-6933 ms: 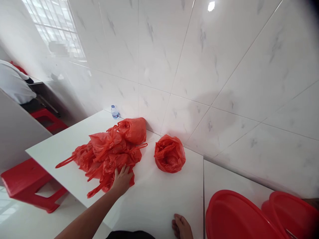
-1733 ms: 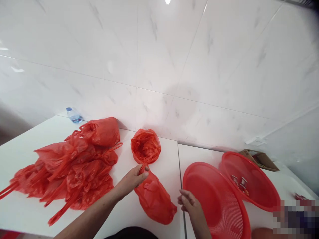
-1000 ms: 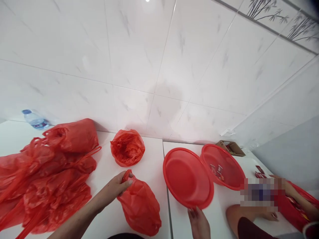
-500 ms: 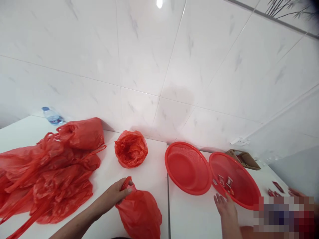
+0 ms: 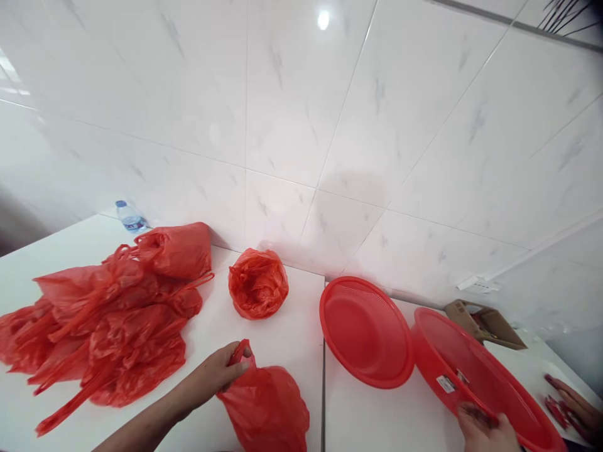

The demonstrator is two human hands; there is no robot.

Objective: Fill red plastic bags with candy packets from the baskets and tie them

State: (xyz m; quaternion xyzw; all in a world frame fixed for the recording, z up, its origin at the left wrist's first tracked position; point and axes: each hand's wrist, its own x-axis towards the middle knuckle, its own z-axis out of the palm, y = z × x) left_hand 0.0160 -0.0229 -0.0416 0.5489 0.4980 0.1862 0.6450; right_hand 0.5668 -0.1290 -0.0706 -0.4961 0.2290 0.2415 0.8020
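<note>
My left hand [image 5: 225, 371] pinches the gathered top of a red plastic bag [image 5: 277, 411], which looks full and stands near the table's front edge. At the lower right, my right hand [image 5: 487, 430] has its fingers over the near rim of a red plastic basket [image 5: 440, 358]. This basket is tipped toward me, and a white label shows on its outside. What lies in it is mostly hidden, apart from a small packet at the near side. Left of it is a second red basket [image 5: 367, 333] with a mesh side.
Several tied red bags [image 5: 127, 333] are heaped at the left, with a water bottle [image 5: 130, 216] behind. A red bag bundle [image 5: 258, 284] sits near the wall. Far right are a cardboard box [image 5: 494, 326], small red packets [image 5: 556, 411] and another person's hand [image 5: 577, 402].
My right hand, open beside the basket before, is now closed on its rim. That basket has shifted right and tipped. My left hand stays on the bag; the view has turned slightly left.
</note>
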